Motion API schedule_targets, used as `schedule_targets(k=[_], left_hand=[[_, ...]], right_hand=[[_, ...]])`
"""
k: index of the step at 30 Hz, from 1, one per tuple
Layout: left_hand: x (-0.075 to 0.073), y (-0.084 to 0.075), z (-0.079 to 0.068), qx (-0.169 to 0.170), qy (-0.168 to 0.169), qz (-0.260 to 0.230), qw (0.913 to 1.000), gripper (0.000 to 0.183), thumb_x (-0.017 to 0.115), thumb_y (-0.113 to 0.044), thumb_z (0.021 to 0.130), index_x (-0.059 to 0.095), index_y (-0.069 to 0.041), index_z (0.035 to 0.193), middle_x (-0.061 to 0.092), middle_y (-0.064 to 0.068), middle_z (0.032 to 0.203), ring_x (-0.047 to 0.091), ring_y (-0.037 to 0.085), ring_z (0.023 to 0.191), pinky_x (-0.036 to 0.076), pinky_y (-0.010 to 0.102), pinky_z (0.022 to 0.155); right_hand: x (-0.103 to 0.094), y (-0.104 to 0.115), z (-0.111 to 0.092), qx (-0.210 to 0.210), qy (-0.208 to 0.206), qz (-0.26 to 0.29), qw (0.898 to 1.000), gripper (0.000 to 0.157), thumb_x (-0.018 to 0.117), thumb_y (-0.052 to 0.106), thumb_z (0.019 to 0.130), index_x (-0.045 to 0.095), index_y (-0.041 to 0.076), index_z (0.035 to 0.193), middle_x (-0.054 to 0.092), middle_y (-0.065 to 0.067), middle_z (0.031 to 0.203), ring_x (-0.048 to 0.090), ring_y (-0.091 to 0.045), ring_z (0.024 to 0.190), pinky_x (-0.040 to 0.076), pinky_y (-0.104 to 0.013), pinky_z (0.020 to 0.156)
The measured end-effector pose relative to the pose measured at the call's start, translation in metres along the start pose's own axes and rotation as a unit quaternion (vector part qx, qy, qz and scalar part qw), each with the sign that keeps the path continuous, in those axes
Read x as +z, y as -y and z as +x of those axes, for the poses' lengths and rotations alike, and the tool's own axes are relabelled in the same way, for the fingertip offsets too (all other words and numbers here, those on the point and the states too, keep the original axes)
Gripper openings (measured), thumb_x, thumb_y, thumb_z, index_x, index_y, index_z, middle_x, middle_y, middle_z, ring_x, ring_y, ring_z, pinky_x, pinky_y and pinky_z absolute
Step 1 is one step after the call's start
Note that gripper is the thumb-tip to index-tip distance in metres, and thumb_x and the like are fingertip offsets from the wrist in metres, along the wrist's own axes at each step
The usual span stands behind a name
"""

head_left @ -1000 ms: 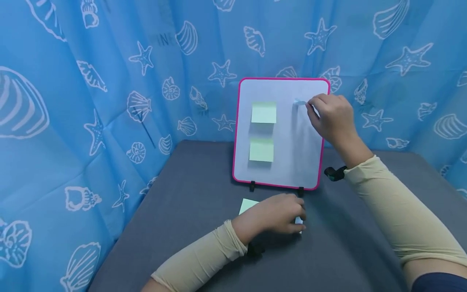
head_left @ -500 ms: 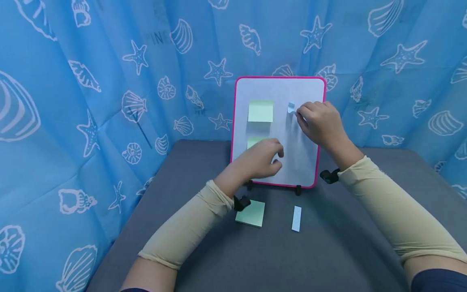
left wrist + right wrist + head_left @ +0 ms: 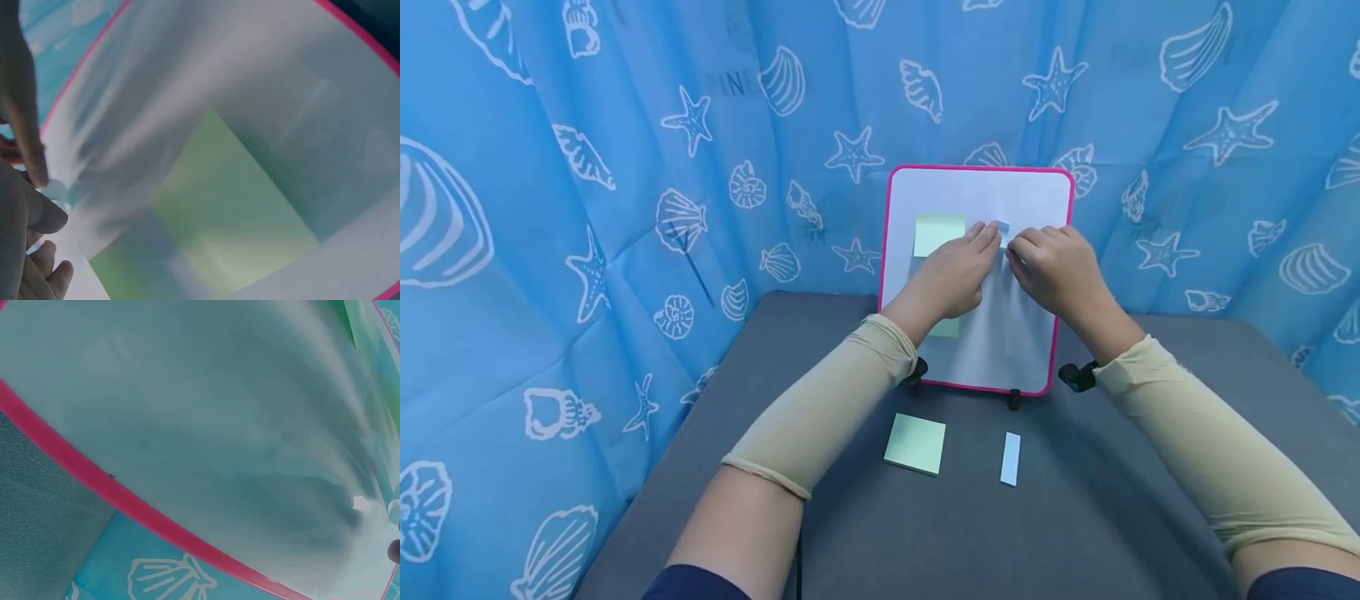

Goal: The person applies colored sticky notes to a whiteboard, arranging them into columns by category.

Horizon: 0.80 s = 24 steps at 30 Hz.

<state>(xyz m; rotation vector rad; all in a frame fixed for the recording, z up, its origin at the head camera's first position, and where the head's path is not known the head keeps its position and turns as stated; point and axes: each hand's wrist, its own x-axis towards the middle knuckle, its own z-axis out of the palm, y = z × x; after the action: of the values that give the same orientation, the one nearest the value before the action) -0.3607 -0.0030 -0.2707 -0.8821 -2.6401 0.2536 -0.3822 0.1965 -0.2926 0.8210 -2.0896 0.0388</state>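
A small light-blue sticky note (image 3: 1003,229) lies against the upper right of a pink-rimmed whiteboard (image 3: 1018,342). My right hand (image 3: 1054,265) pinches the note's right side between thumb and forefinger. From the left, my left hand (image 3: 957,273) reaches over the board, its extended fingertips at the note's left edge. In the left wrist view the blue note (image 3: 56,190) shows only in part beside the fingers. On the board's left half, one pale-green sticky note (image 3: 934,233) is stuck high; a lower green sticky note (image 3: 946,327) is mostly covered by my left hand.
On the grey table (image 3: 925,533) before the board lie a green sticky note pad (image 3: 916,444) and a narrow light-blue sticky note pad (image 3: 1011,459). Small black feet (image 3: 1014,400) support the board. A blue shell-patterned curtain (image 3: 842,75) hangs behind.
My left hand has risen from the blue pad on the table to the blue note on the board. My right hand has lowered slightly and moved left, bringing the note along.
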Motion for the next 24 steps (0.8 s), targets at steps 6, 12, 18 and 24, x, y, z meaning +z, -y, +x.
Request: schedule_targets(k=[6, 12, 18, 24], left_hand=[[0.002, -0.004, 0.015, -0.020, 0.031, 0.048, 0.9981, 0.066, 0.048, -0.027, 0.111, 0.023, -0.006, 0.169, 0.019, 0.007, 0.179, 0.019, 0.022, 0.166, 0.024, 0.034, 0.131], [0.001, -0.007, 0.022, -0.023, 0.043, 0.081, 0.9955, 0.064, 0.044, -0.027, 0.113, 0.022, -0.007, 0.169, 0.017, 0.006, 0.179, 0.017, 0.023, 0.166, 0.023, 0.036, 0.132], [0.003, -0.008, 0.024, -0.023, 0.049, 0.148, 0.9875, 0.056, 0.030, -0.022, 0.116, 0.023, -0.005, 0.169, 0.019, 0.008, 0.178, 0.023, 0.024, 0.165, 0.024, 0.039, 0.132], [0.005, -0.009, 0.028, -0.023, 0.051, 0.176, 0.9829, 0.055, 0.032, -0.022, 0.116, 0.025, -0.005, 0.168, 0.021, 0.009, 0.178, 0.024, 0.023, 0.164, 0.023, 0.039, 0.133]], right_hand=[[0.003, 0.001, -0.004, -0.003, 0.008, -0.006, 1.000, 0.026, 0.085, 0.011, 0.088, 0.077, -0.004, 0.108, 0.079, -0.023, 0.103, 0.075, -0.042, 0.088, 0.058, -0.050, 0.074], [0.004, 0.002, -0.007, -0.021, 0.010, -0.017, 1.000, 0.024, 0.085, 0.010, 0.089, 0.077, -0.004, 0.108, 0.079, -0.022, 0.101, 0.076, -0.041, 0.088, 0.059, -0.051, 0.076], [0.006, 0.000, -0.006, -0.035, 0.026, -0.009, 0.999, 0.032, 0.089, 0.014, 0.084, 0.077, -0.004, 0.108, 0.079, -0.022, 0.102, 0.075, -0.041, 0.091, 0.060, -0.052, 0.078], [0.007, -0.005, -0.002, 0.011, 0.040, -0.025, 0.999, 0.051, 0.090, 0.018, 0.078, 0.074, -0.006, 0.121, 0.074, -0.027, 0.121, 0.071, -0.046, 0.105, 0.060, -0.057, 0.083]])
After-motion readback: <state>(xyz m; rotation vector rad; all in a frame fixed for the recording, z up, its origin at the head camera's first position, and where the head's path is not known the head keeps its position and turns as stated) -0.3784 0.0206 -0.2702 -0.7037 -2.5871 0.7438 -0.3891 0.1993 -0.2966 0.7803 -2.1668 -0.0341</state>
